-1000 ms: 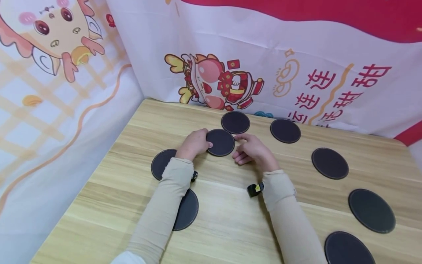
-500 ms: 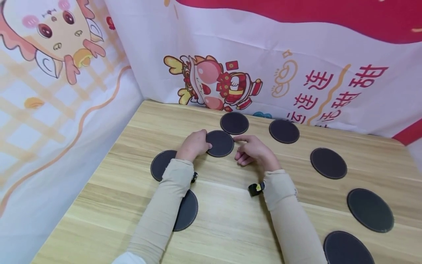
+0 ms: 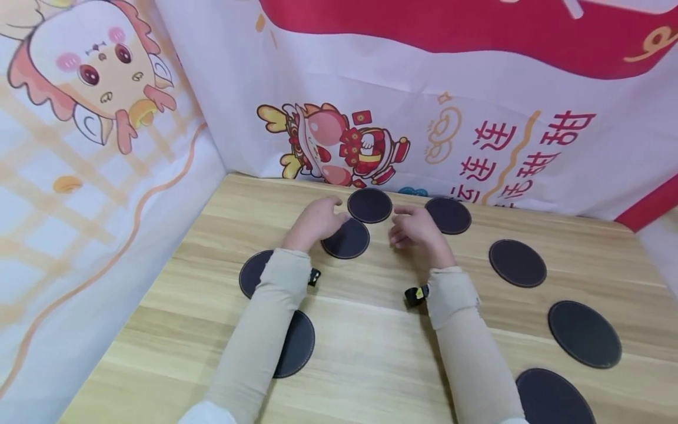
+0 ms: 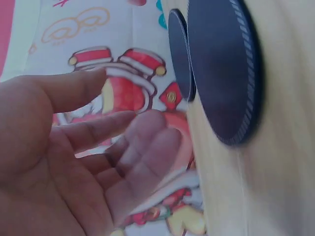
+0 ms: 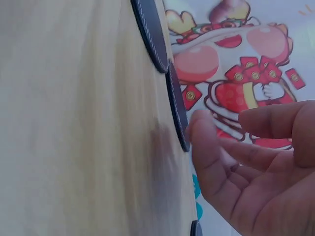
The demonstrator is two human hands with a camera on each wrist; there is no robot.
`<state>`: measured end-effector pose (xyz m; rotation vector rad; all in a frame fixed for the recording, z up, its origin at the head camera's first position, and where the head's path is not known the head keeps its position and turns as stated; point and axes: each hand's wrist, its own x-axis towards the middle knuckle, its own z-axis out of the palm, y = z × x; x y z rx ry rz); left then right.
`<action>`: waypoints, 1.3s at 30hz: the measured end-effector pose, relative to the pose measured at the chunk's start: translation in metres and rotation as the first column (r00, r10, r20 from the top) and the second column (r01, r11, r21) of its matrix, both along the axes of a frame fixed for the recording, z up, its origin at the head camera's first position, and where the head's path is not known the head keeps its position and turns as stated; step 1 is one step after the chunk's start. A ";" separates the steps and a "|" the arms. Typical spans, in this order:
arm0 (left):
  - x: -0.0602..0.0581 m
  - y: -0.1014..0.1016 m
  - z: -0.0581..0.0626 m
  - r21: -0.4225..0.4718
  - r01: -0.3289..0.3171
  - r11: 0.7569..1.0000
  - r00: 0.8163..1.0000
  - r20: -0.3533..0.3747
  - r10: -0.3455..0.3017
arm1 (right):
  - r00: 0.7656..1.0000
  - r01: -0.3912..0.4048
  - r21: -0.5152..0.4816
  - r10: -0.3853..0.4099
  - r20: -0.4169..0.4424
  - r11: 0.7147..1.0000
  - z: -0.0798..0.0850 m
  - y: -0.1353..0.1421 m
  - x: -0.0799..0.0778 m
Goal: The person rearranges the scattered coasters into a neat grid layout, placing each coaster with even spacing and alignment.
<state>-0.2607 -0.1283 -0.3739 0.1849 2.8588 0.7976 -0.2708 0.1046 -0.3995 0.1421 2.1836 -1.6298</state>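
Two round dark coasters with stitched rims lie almost edge to edge at the back of the table: a nearer one (image 3: 346, 240) and a farther one (image 3: 369, 206). My left hand (image 3: 318, 222) hovers over the left side of the nearer coaster, thumb and fingers spread apart. In the left wrist view that hand (image 4: 93, 147) holds nothing, and the nearer coaster (image 4: 221, 73) lies flat beyond it. To the right of the farther coaster is my right hand (image 3: 415, 227), fingers loosely bent and holding nothing. The right wrist view has its fingertips close to the farther coaster (image 5: 177, 105).
More coasters form an arc: one (image 3: 449, 215) behind my right hand, others (image 3: 517, 263) down the right side, and two on the left, partly under my left sleeve (image 3: 254, 335). A printed cloth (image 3: 402, 135) hangs along the wooden table's (image 3: 365, 347) back edge.
Both hands have come off the nearer coaster and moved toward the back, the left one lifting from its edge. The head view has tilted slightly up.
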 end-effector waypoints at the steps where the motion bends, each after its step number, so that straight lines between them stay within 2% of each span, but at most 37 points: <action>1: -0.007 0.005 -0.001 0.009 0.014 1.000 1.000 -0.006 -0.014 | 1.000 0.001 0.008 -0.001 0.007 1.000 -0.001 0.001 -0.003; 5: -0.032 0.019 -0.009 0.033 0.043 0.999 0.999 -0.021 -0.042 | 0.998 0.003 0.005 -0.003 0.059 1.000 -0.005 0.003 -0.019; 9: -0.048 0.028 -0.019 0.030 -0.017 0.999 1.000 -0.019 0.017 | 0.992 -0.010 -0.024 0.013 0.123 1.000 -0.009 -0.002 -0.034; 13: -0.055 0.033 -0.025 -0.032 -0.089 0.996 0.996 0.005 0.089 | 0.987 -0.033 -0.024 0.036 0.159 0.999 -0.013 -0.011 -0.043; 16: -0.059 0.038 -0.028 -0.107 -0.081 0.991 0.996 0.016 0.084 | 0.987 -0.020 -0.015 0.022 0.156 1.000 -0.014 -0.014 -0.046; 19: -0.063 0.041 -0.029 -0.108 -0.085 0.991 0.996 0.017 0.087 | 0.990 0.003 -0.016 0.000 0.143 1.000 -0.016 -0.015 -0.049; 23: -0.065 0.043 -0.032 -0.023 -0.150 0.988 0.988 0.025 0.150 | 0.991 0.039 -0.040 -0.034 0.130 0.998 -0.016 -0.015 -0.050; 28: -0.063 0.046 -0.031 0.134 -0.211 0.968 0.977 0.022 0.210 | 0.992 0.110 -0.106 -0.102 0.079 0.988 -0.011 -0.015 -0.047; 35: -0.059 0.052 -0.018 0.327 -0.208 0.922 0.967 -0.071 0.244 | 0.979 0.173 -0.234 -0.192 -0.062 0.957 -0.001 -0.003 -0.035; 39: -0.048 0.055 -0.015 0.434 -0.198 0.879 0.968 -0.056 0.246 | 0.980 0.144 -0.286 -0.177 -0.094 0.947 0.001 0.006 -0.022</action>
